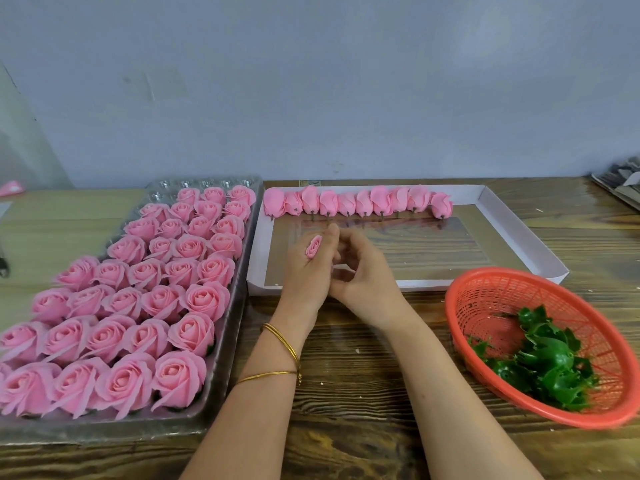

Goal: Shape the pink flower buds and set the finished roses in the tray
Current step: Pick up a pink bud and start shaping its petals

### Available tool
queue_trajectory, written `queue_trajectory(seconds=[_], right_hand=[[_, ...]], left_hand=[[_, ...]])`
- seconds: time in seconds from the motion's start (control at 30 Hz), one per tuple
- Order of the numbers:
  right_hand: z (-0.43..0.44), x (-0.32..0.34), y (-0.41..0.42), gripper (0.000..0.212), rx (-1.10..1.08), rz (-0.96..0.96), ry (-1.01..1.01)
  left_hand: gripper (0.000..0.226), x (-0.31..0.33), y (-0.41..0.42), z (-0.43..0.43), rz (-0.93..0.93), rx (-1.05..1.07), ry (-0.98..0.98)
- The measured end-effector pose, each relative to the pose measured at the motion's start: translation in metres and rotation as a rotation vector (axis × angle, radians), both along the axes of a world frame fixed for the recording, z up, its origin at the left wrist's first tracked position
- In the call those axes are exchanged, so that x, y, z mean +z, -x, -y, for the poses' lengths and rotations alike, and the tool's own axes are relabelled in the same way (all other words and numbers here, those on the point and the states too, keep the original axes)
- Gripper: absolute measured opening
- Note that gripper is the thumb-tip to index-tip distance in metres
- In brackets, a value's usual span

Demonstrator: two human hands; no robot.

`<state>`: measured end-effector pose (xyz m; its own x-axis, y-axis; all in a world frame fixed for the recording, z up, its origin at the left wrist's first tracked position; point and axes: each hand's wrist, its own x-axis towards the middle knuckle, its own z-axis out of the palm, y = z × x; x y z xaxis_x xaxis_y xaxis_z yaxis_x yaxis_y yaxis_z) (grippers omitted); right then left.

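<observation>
Left hand [306, 271] and right hand [367, 275] were held together above the near edge of the white box [433, 284], mid-counter [349, 393]. One small pink bud [314, 246] was pinched in the left-hand fingers, rolled tip facing the camera. Right-hand fingers were curled in against the left hand; whether anything was gripped by them could not be told. Gold bangles [281, 336] were worn on the left wrist.

Clear tray [104, 429] was placed along the left side of the counter, long axis running from near edge to far edge. It was packed with finished roses [204, 299] in rows, blooms up. A few cells at its far end [194, 184] were left unfilled.

The white box was set just right of the tray, edges nearly touching. A row of unshaped buds [356, 202] was laid along its far edge, side by side, stubs pointing toward the near edge.

Red basket [491, 296] was positioned at the near right of the counter, just beside the box's near right corner. Green calyx pieces [543, 362] were piled in its near side.
</observation>
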<state>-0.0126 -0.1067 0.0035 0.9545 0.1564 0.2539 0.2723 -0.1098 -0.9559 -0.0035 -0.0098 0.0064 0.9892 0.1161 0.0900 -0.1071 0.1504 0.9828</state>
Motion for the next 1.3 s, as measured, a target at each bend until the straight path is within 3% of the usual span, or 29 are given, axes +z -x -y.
queue_trajectory(seconds=[0.2, 0.47, 0.67, 0.87, 0.97, 1.07, 1.3], right_hand=[[0.0009, 0.0009, -0.0008, 0.049, -0.03, 0.003, 0.004], [0.0018, 0.0008, -0.0003, 0.048, 0.021, 0.002, 0.003], [0.0007, 0.002, 0.0006, 0.044, 0.009, 0.019, 0.018], [-0.0002, 0.0002, 0.0004, 0.048, -0.036, 0.052, 0.083], [0.0009, 0.0005, -0.0011, 0.045, -0.044, 0.041, 0.055], [0.0017, 0.002, -0.0016, 0.047, -0.023, 0.017, 0.03], [0.0027, 0.0008, -0.0006, 0.044, 0.024, -0.008, 0.022]], left_hand=[[0.039, 0.0028, 0.0018, -0.0006, 0.049, -0.062, -0.003], [0.017, -0.0015, -0.0008, -0.0047, 0.087, -0.047, -0.113], [0.038, -0.0024, -0.0017, -0.0037, 0.052, -0.028, -0.064], [0.042, -0.0024, -0.0027, -0.0008, 0.047, 0.017, -0.066], [0.025, 0.0007, -0.0007, -0.0003, 0.054, -0.057, -0.012], [0.035, 0.0008, -0.0004, -0.002, 0.066, -0.072, -0.007], [0.008, 0.0005, 0.0007, -0.0053, 0.086, -0.079, -0.047]])
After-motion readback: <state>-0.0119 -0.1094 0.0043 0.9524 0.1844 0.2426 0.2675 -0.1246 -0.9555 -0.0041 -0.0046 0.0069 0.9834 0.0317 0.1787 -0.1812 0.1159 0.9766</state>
